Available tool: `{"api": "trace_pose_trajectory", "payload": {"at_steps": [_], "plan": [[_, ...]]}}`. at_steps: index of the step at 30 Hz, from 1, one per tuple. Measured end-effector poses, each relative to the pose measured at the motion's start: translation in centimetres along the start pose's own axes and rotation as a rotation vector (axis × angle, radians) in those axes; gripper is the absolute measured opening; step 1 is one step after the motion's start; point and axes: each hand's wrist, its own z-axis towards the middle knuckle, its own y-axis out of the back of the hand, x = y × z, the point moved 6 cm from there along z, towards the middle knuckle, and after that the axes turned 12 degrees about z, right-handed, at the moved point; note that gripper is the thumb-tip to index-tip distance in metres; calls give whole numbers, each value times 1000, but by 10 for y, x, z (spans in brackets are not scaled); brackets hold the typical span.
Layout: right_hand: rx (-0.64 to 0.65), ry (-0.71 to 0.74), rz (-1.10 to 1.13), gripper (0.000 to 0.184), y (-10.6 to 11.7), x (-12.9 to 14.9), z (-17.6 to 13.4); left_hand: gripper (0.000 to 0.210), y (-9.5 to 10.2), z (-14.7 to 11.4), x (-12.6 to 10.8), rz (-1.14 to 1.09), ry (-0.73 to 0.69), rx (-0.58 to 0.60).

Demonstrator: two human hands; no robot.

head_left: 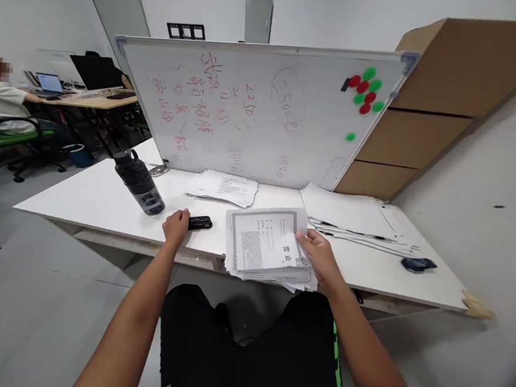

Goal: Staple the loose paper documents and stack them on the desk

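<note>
My left hand (176, 228) is closed round the near end of a black stapler (200, 222) that lies on the white table. My right hand (319, 258) grips the right edge of a printed sheet of paper (259, 241), thumb on top. That sheet has a patterned border and lies over a stack of papers (274, 277) that juts past the table's front edge. Fingers under the sheet are hidden. Behind it lies another stack of printed papers (225, 187).
A dark water bottle (139, 182) stands left of the stapler. A whiteboard (246, 116) with magnets rises along the table's back. Spread papers (349, 214) and a small dark object (418, 264) lie right. Cardboard boxes (447, 71) are stacked behind. Another person (3, 102) sits far left.
</note>
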Motion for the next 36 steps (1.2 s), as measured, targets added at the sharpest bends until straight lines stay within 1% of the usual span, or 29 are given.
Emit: {"api": "trace_pose_trajectory", "payload": {"at_steps": [2, 3, 4, 6, 8, 10, 12, 14, 17, 19, 20, 22, 23, 25, 26, 27, 28, 30, 32, 34, 36], "plan": [[-38, 39, -103, 45, 7, 6, 2, 51, 1, -1, 0, 1, 0, -1], [-72, 65, -208, 43, 11, 8, 3, 51, 2, -1, -1, -1, 0, -1], [-112, 82, -354, 41, 15, 8, 4, 51, 2, -1, -1, -3, 2, -1], [-183, 96, -718, 39, 21, 7, 5, 51, 2, -1, 0, -7, 5, 1], [-213, 87, -1051, 42, 27, 5, 6, 51, 2, -1, 1, -10, 6, 0], [-224, 64, -1231, 50, 37, 3, 10, 52, 1, -1, 2, -16, 3, -2], [-266, 38, -1275, 58, 56, 5, 16, 53, 0, -1, 2, -18, 8, -7], [-327, 7, -1272, 62, 80, 7, 24, 54, 0, -1, 2, -17, 16, -12], [-363, -32, -1328, 58, 111, 2, 36, 54, 0, -1, 3, -20, 24, -6], [-348, -22, -1393, 49, 122, -6, 42, 54, 0, -3, 4, -35, 27, 4], [-340, -9, -1415, 46, 125, -10, 44, 53, 2, -4, 4, -45, 25, -11], [-334, 17, -1426, 43, 127, -17, 45, 48, 12, -9, -4, -50, -31, -116], [-336, 26, -1422, 42, 127, -19, 45, 45, 20, -13, -13, -40, -96, -191], [-336, 26, -1416, 40, 127, -21, 45, 41, 33, -21, -44, 2, -268, -311], [-339, 25, -1417, 39, 127, -21, 45, 39, 37, -23, -65, 26, -363, -322], [-342, 24, -1421, 38, 127, -21, 46, 38, 37, -23, -87, 49, -431, -293], [-347, 24, -1424, 38, 127, -20, 47, 37, 34, -21, -111, 75, -502, -229], [-354, 30, -1423, 37, 128, -19, 48, 36, 19, -14, -157, 120, -651, -87], [-356, 29, -1412, 36, 128, -18, 49, 41, -2, -2, -193, 171, -728, 2], [-361, 11, -1398, 35, 128, -18, 49, 51, -27, 12, -214, 231, -739, 67], [-365, -4, -1391, 34, 127, -17, 49, 61, -52, 26, -220, 282, -701, 125]]}}
